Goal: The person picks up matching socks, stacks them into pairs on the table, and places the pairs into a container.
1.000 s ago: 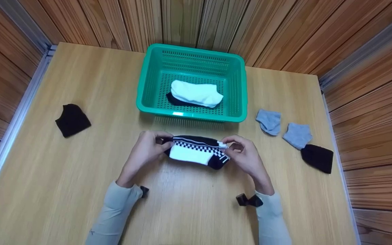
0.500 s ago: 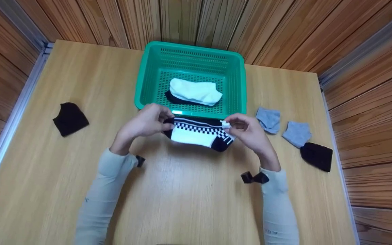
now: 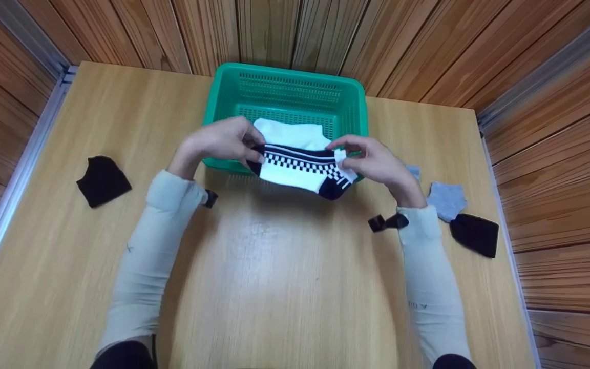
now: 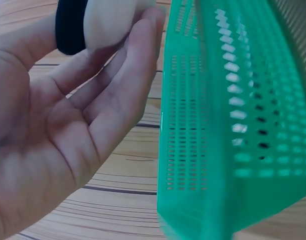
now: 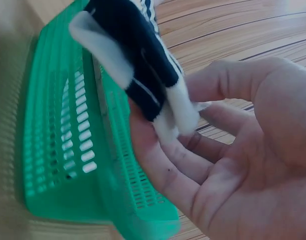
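Observation:
A black-and-white checkered sock (image 3: 295,171), layered double in the right wrist view, is stretched level between both hands over the front rim of the green basket (image 3: 287,70). My left hand (image 3: 223,139) pinches its toe end between thumb and fingers; in the left wrist view a black-and-white end of the sock (image 4: 73,25) shows at the fingertips. My right hand (image 3: 377,160) pinches the white cuff end, and the sock's folded white edges (image 5: 180,112) sit between thumb and fingers in the right wrist view. Behind it, white socks (image 3: 292,133) lie inside the basket, partly hidden.
A black sock (image 3: 104,182) lies on the table at the left. To the right are a grey sock (image 3: 447,201) and a black sock (image 3: 474,236), with another grey sock (image 3: 414,170) mostly behind my right hand. Wood-panelled walls (image 3: 295,31) enclose the table.
Both hands have moved forward together, carrying the checkered sock from in front of the basket to over its front rim. Their grip on its two ends stays the same.

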`<state>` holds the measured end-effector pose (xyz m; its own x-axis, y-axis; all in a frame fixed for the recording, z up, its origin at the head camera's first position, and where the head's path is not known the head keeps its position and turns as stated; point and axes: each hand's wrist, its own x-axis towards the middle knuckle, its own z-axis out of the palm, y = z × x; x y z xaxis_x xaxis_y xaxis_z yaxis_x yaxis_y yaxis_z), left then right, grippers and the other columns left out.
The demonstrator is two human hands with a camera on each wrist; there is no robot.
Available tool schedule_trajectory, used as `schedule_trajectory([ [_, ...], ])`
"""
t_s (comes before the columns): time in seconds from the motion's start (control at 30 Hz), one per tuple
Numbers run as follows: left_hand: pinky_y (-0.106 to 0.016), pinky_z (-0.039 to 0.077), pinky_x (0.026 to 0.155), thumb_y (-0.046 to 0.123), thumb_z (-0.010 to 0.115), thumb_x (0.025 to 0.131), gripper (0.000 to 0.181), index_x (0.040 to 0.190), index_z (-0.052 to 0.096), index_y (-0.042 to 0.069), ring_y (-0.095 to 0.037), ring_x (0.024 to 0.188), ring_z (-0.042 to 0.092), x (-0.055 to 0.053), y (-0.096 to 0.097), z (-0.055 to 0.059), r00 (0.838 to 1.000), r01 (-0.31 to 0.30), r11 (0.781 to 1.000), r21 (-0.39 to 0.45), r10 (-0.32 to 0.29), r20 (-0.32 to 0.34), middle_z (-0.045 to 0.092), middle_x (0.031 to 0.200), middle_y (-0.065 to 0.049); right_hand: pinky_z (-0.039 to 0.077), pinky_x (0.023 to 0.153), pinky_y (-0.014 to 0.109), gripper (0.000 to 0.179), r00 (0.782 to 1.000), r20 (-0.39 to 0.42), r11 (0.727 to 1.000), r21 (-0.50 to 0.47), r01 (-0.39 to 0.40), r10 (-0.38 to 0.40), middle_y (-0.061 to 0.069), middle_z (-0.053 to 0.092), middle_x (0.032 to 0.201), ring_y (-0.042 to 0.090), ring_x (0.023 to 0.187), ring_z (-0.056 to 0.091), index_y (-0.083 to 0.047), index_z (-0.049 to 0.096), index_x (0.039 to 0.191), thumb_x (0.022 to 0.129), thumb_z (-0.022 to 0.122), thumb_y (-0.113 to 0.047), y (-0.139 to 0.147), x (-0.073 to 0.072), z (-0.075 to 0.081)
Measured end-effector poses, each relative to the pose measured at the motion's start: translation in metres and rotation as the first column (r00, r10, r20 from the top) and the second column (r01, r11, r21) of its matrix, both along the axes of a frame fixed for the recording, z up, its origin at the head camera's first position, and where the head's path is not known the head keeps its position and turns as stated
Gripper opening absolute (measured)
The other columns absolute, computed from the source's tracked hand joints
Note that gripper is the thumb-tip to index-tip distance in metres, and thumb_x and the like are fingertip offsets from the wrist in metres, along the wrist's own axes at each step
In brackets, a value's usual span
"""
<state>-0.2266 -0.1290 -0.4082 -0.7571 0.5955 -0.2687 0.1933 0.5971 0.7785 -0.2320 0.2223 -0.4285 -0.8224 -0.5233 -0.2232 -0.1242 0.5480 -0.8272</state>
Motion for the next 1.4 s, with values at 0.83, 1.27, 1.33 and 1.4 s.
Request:
schedule_trajectory([
  [0.83,-0.040,0.054,0.110,0.023,0.068,0.103,0.042,0.140,0.062,0.004,-0.024,0.119,0.063,-0.104,0.001,0.004,0.950,-0.011,0.979,-0.202,0.073,0.304,0.057,0.144,-0.015,0.046,0.092,0.033,0.024,0.991,0.098,0.986,0.146,0.080,-0.095,0.002,0.059,0.127,0.019,0.111,0.050,-0.013,0.072,0.119,0.102,0.054,-0.011,-0.040,-0.099,0.005],
  [1.27,-0.043,0.048,0.118,0.021,0.063,0.106,0.049,0.150,0.054,0.004,-0.029,0.142,0.053,-0.131,0.000,-0.019,0.947,-0.092,0.974,-0.209,0.151,0.283,0.048,0.161,-0.015,0.044,0.084,0.030,0.031,0.967,0.184,0.977,0.154,0.149,-0.177,-0.001,0.058,0.130,0.016,0.104,0.048,-0.014,0.070,0.124,0.100,0.054,-0.007,-0.046,-0.123,-0.016],
  [1.33,-0.043,0.047,0.119,0.020,0.063,0.106,0.050,0.152,0.052,0.004,-0.030,0.145,0.051,-0.132,0.000,-0.025,0.947,-0.120,0.969,-0.217,0.178,0.269,0.045,0.163,-0.015,0.044,0.086,0.029,0.031,0.967,0.186,0.976,0.164,0.143,-0.172,0.000,0.058,0.131,0.016,0.107,0.048,-0.013,0.070,0.126,0.100,0.053,-0.007,-0.048,-0.124,-0.021],
  [1.4,-0.044,0.046,0.120,0.020,0.062,0.107,0.052,0.155,0.048,0.004,-0.031,0.147,0.049,-0.132,0.001,-0.030,0.942,-0.131,0.965,-0.228,0.193,0.276,0.042,0.166,-0.015,0.044,0.085,0.028,0.032,0.968,0.188,0.976,0.172,0.134,-0.166,0.001,0.058,0.130,0.016,0.105,0.049,-0.011,0.069,0.127,0.099,0.053,-0.007,-0.050,-0.125,-0.025],
])
